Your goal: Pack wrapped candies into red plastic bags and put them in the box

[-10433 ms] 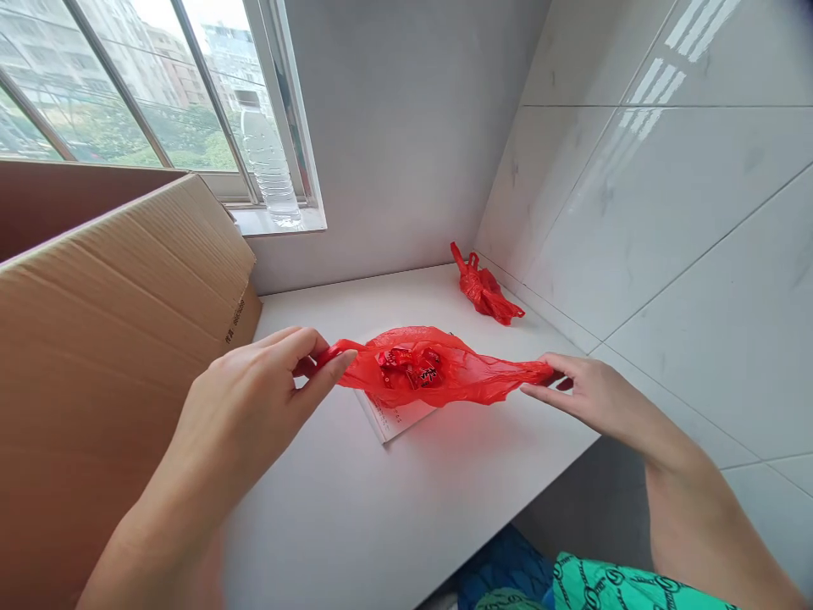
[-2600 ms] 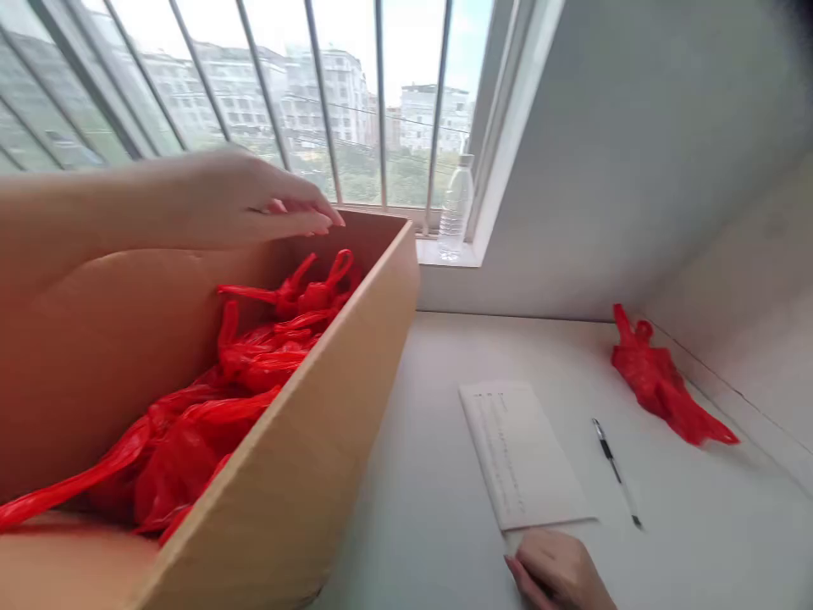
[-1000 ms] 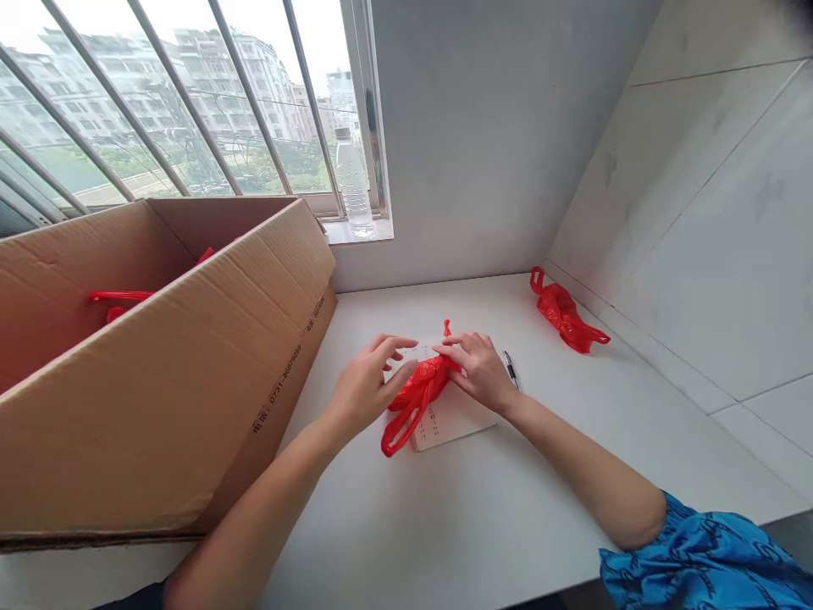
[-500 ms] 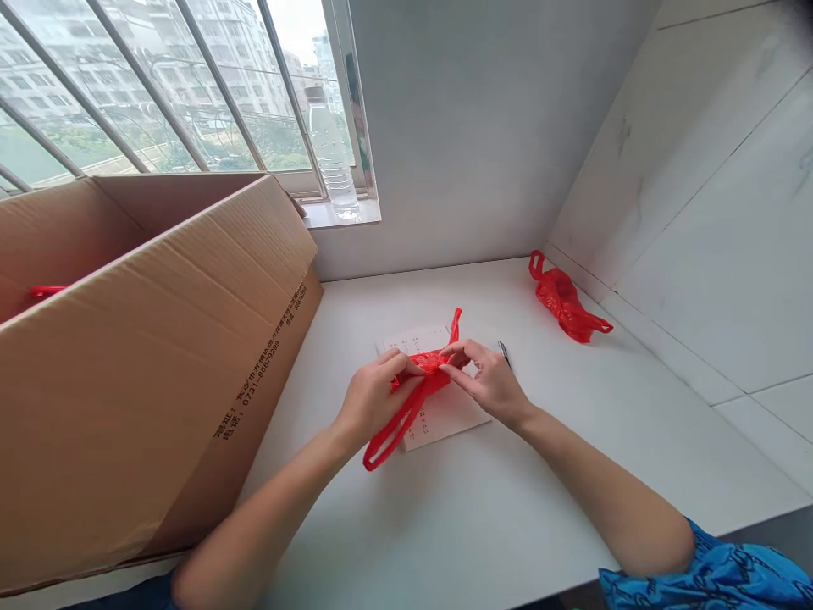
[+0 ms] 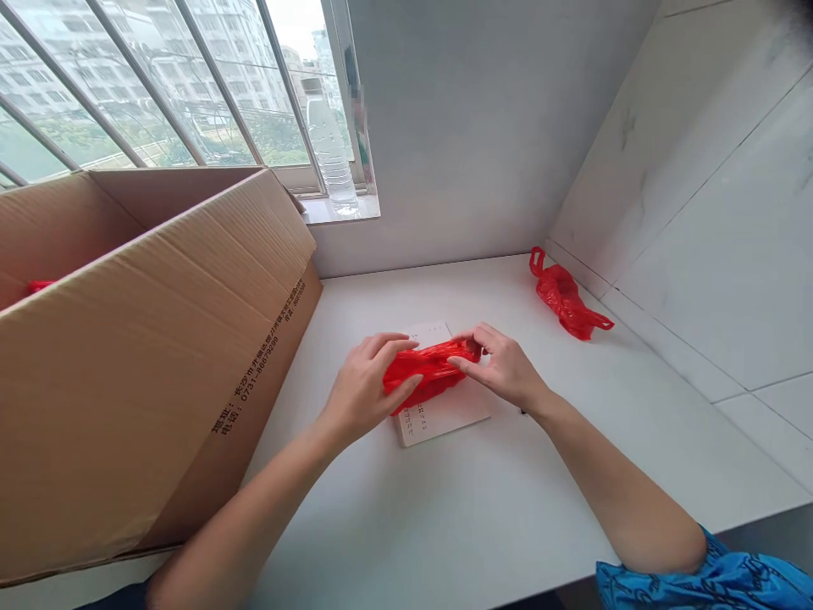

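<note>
A crumpled red plastic bag (image 5: pixel 432 366) is stretched between my two hands, just over an open notebook (image 5: pixel 448 424) with handwriting on its page. My left hand (image 5: pixel 368 381) grips the bag's left end, thumb at the front and fingers over the top. At the other end, my right hand (image 5: pixel 501 364) pinches the bag between thumb and fingers. The bag's loops are gathered in and do not stick out. Part of the notebook is hidden under the bag and hands.
A large open cardboard box (image 5: pixel 171 364) stands at the left, with something red inside. Another red plastic bag (image 5: pixel 565 301) lies at the back right of the white table (image 5: pixel 394 525). A clear water bottle (image 5: pixel 334 157) is on the windowsill.
The bag's dangling loops have been drawn in, and it is now a wider, loose bundle. My hands have moved apart from their close pinch at its middle to its two ends.
</note>
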`<control>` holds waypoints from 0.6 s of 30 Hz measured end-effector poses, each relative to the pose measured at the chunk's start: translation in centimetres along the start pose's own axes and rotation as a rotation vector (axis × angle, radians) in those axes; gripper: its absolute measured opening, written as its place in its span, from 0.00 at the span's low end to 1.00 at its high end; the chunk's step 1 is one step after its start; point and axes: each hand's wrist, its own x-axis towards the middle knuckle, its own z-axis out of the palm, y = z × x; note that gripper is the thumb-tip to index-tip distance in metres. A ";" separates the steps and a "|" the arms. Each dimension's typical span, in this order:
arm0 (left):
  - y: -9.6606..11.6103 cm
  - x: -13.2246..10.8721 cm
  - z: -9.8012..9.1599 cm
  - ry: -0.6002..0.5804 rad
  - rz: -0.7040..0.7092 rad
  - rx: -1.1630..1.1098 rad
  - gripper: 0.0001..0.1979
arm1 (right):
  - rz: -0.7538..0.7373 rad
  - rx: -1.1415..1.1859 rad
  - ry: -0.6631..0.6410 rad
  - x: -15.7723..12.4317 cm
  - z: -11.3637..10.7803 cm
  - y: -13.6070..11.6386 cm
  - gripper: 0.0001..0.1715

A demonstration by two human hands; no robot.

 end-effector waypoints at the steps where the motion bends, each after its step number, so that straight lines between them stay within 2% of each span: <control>1: 0.3 0.5 0.6 -0.040 0.051 0.072 0.12 | 0.008 0.003 -0.004 0.0 0.3 -0.2 0.11; 3: 0.4 1.2 1.4 -0.055 0.096 0.147 0.08 | 0.001 -0.003 -0.018 0.0 0.5 -0.1 0.08; 5: -0.3 1.5 1.4 0.021 0.053 0.098 0.10 | -0.003 -0.018 0.015 0.2 0.1 0.4 0.11; 9: -2.6 1.1 -0.5 0.328 -0.195 -0.284 0.09 | 0.101 -0.026 0.289 0.7 -1.9 2.3 0.10; 11: -3.4 0.8 -1.6 0.400 -0.274 -0.451 0.09 | 0.123 -0.031 0.336 0.8 -2.6 2.8 0.10; 13: -3.5 0.7 -2.2 0.353 -0.271 -0.553 0.13 | 0.075 -0.063 0.333 0.7 -2.8 2.3 0.08; 16: -2.3 0.7 -2.7 0.175 -0.149 -0.632 0.29 | -0.101 -0.129 0.435 0.3 -2.2 -0.1 0.08; 18: -1.0 0.7 -2.9 0.046 -0.025 -0.606 0.28 | -0.266 -0.153 0.478 -0.1 -1.5 -1.8 0.06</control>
